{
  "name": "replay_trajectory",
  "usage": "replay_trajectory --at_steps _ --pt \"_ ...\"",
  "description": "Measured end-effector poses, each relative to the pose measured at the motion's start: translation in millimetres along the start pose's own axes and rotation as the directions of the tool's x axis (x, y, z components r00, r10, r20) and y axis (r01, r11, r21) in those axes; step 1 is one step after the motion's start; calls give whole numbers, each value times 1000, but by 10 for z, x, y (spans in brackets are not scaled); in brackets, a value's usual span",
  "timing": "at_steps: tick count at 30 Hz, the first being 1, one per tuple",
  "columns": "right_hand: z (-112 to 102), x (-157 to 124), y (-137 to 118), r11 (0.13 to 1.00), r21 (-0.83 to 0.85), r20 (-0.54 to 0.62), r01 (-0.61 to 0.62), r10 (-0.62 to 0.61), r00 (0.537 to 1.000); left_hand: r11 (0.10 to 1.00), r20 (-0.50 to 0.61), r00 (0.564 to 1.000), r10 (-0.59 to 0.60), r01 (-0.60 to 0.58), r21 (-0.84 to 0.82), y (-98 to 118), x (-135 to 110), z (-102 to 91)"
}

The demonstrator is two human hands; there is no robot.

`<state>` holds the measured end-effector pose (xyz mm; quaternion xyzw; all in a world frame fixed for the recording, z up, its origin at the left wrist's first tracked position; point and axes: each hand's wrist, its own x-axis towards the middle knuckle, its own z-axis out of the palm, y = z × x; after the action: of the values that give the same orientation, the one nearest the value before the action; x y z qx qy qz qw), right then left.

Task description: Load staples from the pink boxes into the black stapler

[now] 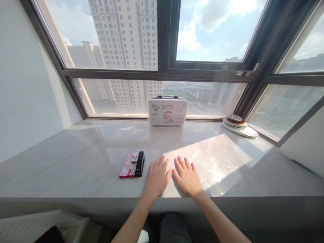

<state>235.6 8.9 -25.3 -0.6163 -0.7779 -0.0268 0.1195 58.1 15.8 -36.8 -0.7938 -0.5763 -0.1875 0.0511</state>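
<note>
My left hand [157, 178] lies flat on the pale stone sill [83, 165], palm down, fingers stretched out. Beside it my right hand [187, 176] rests the same way, the two thumbs close together. Neither hand holds anything. Just left of my left hand is a black stapler [139, 164], lying against red-and-white flat boxes [126, 168]. A small white box [135, 157] with a dark print sits on top of these. Straight ahead, against the window, a white case [168, 114] with cartoon prints and a dark handle stands upright.
At the back right corner is a stack of round, plate-like discs [239, 129]. Dark window frames [162, 75] border the sill behind, and a white wall [32, 84] is on the left. The sill's front edge [253, 196] runs under my forearms. A ribbed white object [43, 222] stands below left.
</note>
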Motion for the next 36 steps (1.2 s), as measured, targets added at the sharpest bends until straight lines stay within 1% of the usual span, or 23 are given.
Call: replay_trajectory --at_steps 26,36 --pt "-4 -3 1 1000 7 5 -6 6 1000 1000 -1 1000 0 0 -17 -5 3 2" --pt "2 -1 14 999 43 5 -6 6 1000 1000 2 1000 -10 10 -2 -2 4 25"
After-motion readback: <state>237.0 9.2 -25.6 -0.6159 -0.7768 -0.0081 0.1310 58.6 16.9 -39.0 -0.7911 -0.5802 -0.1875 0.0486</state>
